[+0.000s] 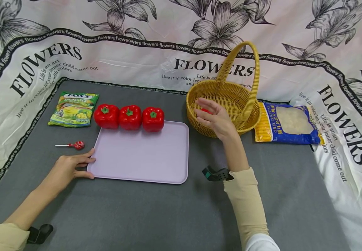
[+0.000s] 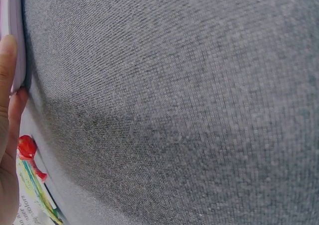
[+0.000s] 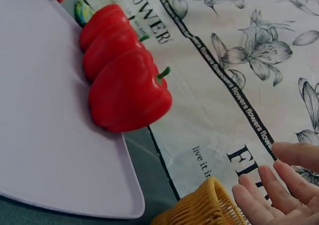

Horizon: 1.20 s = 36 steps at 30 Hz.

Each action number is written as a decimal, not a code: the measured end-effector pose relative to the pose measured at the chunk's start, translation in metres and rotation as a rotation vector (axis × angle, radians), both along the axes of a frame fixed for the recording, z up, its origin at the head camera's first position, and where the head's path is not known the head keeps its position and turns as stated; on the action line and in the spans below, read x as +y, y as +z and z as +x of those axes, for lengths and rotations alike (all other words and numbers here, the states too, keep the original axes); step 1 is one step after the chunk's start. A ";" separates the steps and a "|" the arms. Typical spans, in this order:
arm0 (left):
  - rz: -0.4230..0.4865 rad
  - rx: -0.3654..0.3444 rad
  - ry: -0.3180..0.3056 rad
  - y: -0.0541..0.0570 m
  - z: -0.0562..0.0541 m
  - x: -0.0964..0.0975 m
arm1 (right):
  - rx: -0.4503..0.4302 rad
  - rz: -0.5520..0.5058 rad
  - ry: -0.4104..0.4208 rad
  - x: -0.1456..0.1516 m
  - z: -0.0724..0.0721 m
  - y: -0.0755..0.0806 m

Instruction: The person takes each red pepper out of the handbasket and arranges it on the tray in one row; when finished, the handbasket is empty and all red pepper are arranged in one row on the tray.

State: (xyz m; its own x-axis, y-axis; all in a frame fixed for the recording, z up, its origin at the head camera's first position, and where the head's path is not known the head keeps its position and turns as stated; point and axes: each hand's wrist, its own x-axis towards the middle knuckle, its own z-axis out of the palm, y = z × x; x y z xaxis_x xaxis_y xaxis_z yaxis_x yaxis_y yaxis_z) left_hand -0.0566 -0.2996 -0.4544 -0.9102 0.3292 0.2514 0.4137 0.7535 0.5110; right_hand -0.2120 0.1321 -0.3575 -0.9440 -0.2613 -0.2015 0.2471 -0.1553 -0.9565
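Three red bell peppers [image 1: 130,118] with green stems stand in a row along the back left edge of a pale purple tray [image 1: 143,153]. My left hand [image 1: 71,165] touches the tray's left edge near the front corner, fingers extended and thumb apart. Fingers spread, my right hand [image 1: 213,118] is over a yellow woven basket [image 1: 196,94] with a tall handle. Part of a red thing [image 1: 206,111] shows inside the basket, mostly hidden behind that hand. In the right wrist view, nothing is between its fingers [image 3: 271,185].
Left of the tray lies a red-wrapped lollipop [image 1: 78,145]. A green and yellow candy bag [image 1: 73,109] is behind it. Right of the basket is a blue and yellow pasta bag [image 1: 289,123]. A floral cloth [image 1: 130,59] borders the grey table [image 1: 130,216].
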 end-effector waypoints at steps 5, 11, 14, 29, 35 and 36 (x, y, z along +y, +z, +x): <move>0.000 -0.012 -0.001 0.001 0.000 0.000 | 0.066 0.108 -0.068 0.003 0.001 0.001; 0.002 -0.006 0.002 0.000 0.000 0.000 | 0.256 0.321 -0.203 0.003 -0.001 0.000; -0.003 0.000 -0.002 0.000 0.000 0.000 | 0.307 0.404 -0.294 0.002 -0.005 -0.002; -0.002 0.006 0.000 -0.001 0.000 -0.001 | 0.006 0.559 -0.314 0.001 -0.023 -0.013; 0.002 0.012 -0.004 0.000 -0.001 -0.001 | -0.081 0.531 -0.285 0.001 -0.024 -0.017; 0.002 0.013 -0.003 -0.001 -0.001 -0.001 | -0.087 0.525 -0.283 0.001 -0.025 -0.018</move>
